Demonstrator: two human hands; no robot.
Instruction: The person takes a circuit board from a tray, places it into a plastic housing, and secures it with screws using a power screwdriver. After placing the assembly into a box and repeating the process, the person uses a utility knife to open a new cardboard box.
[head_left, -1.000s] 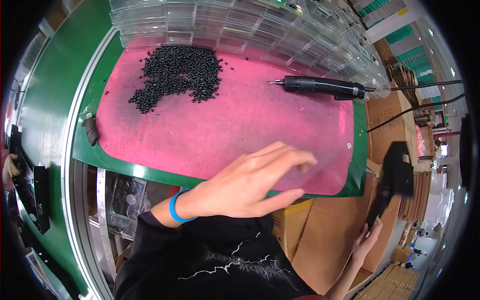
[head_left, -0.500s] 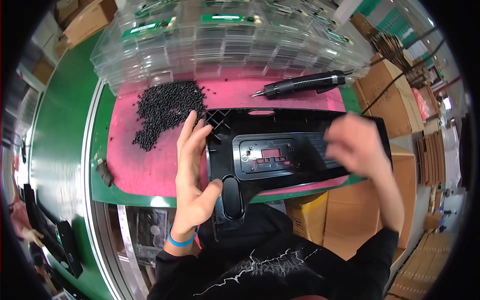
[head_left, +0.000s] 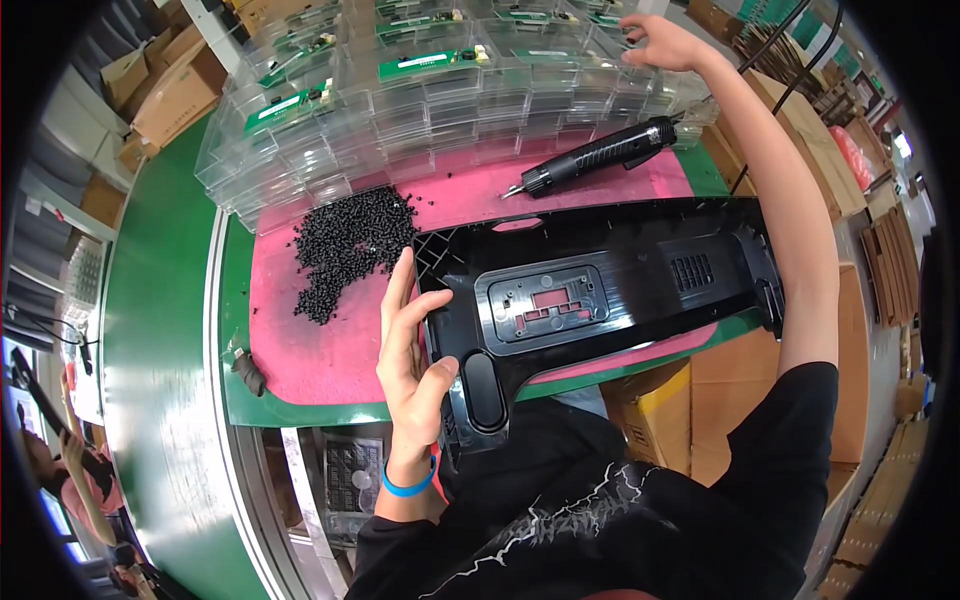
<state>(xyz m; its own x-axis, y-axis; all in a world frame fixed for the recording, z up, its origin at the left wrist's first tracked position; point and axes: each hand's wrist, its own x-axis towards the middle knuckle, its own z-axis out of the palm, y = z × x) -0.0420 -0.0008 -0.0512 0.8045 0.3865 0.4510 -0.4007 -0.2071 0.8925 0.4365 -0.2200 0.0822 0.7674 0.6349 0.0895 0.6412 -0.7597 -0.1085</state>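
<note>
A long black plastic housing [head_left: 640,300], hollow side up, lies tilted over the pink mat and the table's front edge. My left hand [head_left: 412,375] grips its left end, thumb on the inside next to an oval recess and fingers along the outer edge. My right arm stretches far right over the stacked clear plastic trays [head_left: 330,150]. There my right hand [head_left: 662,45] has its fingers apart beside a green circuit board [head_left: 606,20]; no held thing shows. More green circuit boards [head_left: 432,63] sit in the top trays.
A black electric screwdriver [head_left: 600,158] lies on the pink mat [head_left: 290,360] behind the housing. A heap of small black screws [head_left: 350,240] is at left. Cardboard boxes [head_left: 735,400] stand below and at right. Another person [head_left: 95,500] works at far left.
My right hand has left the housing's right end and moved up and away to the trays. My left hand keeps its hold on the housing, which appears slightly turned as the view shifted.
</note>
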